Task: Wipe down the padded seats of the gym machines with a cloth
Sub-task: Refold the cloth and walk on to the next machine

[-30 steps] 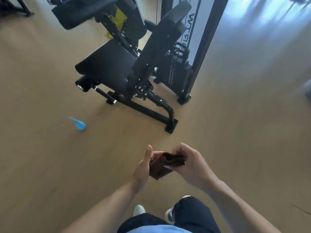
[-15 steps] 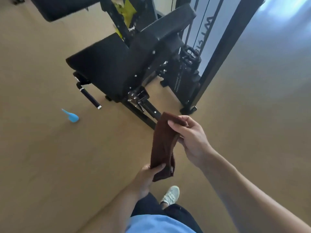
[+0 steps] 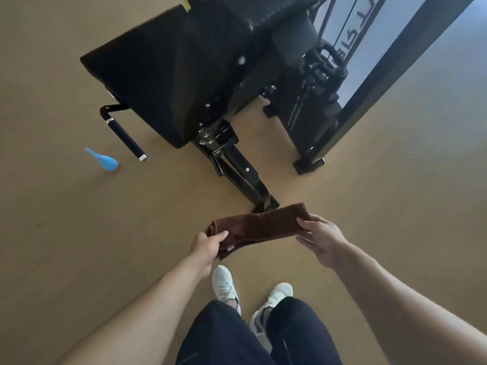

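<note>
A brown cloth [image 3: 259,225] is stretched almost level between my two hands, above the tan floor. My left hand [image 3: 207,246] pinches its left end with thumb on top. My right hand [image 3: 320,237] grips its right end. The black padded seat [image 3: 147,75] of a gym machine stands ahead and to the left, well beyond the cloth. A black padded backrest [image 3: 253,11] rises at the top of the view, partly cut off.
The machine's base rail [image 3: 245,177] ends on the floor just beyond the cloth. A black handle bar [image 3: 126,138] sticks out under the seat. A weight stack [image 3: 308,111] and black upright post [image 3: 390,67] stand at right. A blue spray bottle [image 3: 104,159] lies on the floor left.
The cloth hung vertically between my hands half a second ago; now it is held stretched sideways. I have stepped closer, so the seat looks larger.
</note>
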`<state>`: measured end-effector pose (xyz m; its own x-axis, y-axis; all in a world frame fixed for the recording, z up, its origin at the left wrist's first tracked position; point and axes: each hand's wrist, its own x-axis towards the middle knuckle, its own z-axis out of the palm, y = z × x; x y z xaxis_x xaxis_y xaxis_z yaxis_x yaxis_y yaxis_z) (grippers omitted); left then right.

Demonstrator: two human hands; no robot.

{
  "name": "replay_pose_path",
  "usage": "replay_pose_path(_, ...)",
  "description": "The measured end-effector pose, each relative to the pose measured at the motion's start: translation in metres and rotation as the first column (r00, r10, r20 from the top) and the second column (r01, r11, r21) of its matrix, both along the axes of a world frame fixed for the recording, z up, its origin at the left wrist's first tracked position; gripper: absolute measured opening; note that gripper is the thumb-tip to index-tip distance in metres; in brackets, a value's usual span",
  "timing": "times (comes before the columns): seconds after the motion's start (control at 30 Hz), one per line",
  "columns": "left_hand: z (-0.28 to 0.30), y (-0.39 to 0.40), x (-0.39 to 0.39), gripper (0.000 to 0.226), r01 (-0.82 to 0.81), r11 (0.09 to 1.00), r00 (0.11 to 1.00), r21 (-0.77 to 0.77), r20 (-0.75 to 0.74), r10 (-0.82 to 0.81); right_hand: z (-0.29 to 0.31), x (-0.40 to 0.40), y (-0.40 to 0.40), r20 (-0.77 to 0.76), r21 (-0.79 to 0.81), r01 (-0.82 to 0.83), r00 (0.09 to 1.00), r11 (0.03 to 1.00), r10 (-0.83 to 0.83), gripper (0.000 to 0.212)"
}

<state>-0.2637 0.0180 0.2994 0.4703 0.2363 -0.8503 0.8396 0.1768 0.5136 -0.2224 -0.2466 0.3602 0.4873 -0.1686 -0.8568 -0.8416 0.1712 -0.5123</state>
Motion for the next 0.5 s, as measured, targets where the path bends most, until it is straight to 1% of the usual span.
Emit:
replay_pose_path(0.03,-0.019,0.001,0.008,0.06,0.038,0.998,0.999,0.051,-0.014,-0.038,-0.013,0.008,0.0,-0.005,-0.039,-0.028,1.0,0.999,0.028,0.022)
replay_pose_path(0.07,-0.032,-0.002,0.018,0.055,0.057,0.993,0.998,0.103,-0.007,-0.057,-0.027,0.019,0.0,-0.005,-0.086,-0.063,0.998,0.994,0.063,0.02)
replay_pose_path(0.1,-0.037,-0.007,0.028,0.044,0.064,0.986,0.998,0.152,-0.008,-0.064,-0.041,0.03,-0.001,-0.005,-0.139,-0.107,0.994,0.985,0.108,0.018)
replay_pose_path(0.17,-0.04,-0.02,0.052,0.031,0.038,0.965,0.999,0.26,0.016,-0.044,-0.065,0.058,-0.002,0.004,-0.221,-0.189,0.981,0.957,0.195,0.014)
replay_pose_path(0.2,-0.048,-0.025,0.063,0.028,0.037,0.95,0.999,0.31,0.027,-0.047,-0.078,0.073,-0.002,0.015,-0.267,-0.227,0.971,0.937,0.24,0.011)
replay_pose_path(0.3,-0.08,-0.036,0.092,0.018,0.044,0.893,0.997,0.448,0.043,-0.071,-0.111,0.117,-0.008,0.047,-0.41,-0.363,0.908,0.836,0.417,0.003)
replay_pose_path(0.33,-0.091,-0.038,0.101,0.018,0.058,0.865,0.996,0.498,0.031,-0.085,-0.122,0.131,-0.009,0.051,-0.42,-0.392,0.89,0.819,0.452,0.003)
replay_pose_path(0.4,-0.113,-0.038,0.119,0.028,0.091,0.805,0.994,0.586,-0.006,-0.108,-0.143,0.156,-0.01,0.072,-0.343,-0.404,0.889,0.848,0.452,0.005)
replay_pose_path(0.43,-0.124,-0.037,0.127,0.031,0.081,0.805,0.996,0.588,-0.016,-0.089,-0.152,0.167,-0.01,0.084,-0.294,-0.392,0.898,0.872,0.432,0.008)
replay_pose_path(0.5,-0.142,-0.035,0.142,0.027,-0.002,0.852,1.0,0.524,0.002,0.001,-0.166,0.189,-0.006,0.107,-0.241,-0.383,0.903,0.892,0.417,0.011)
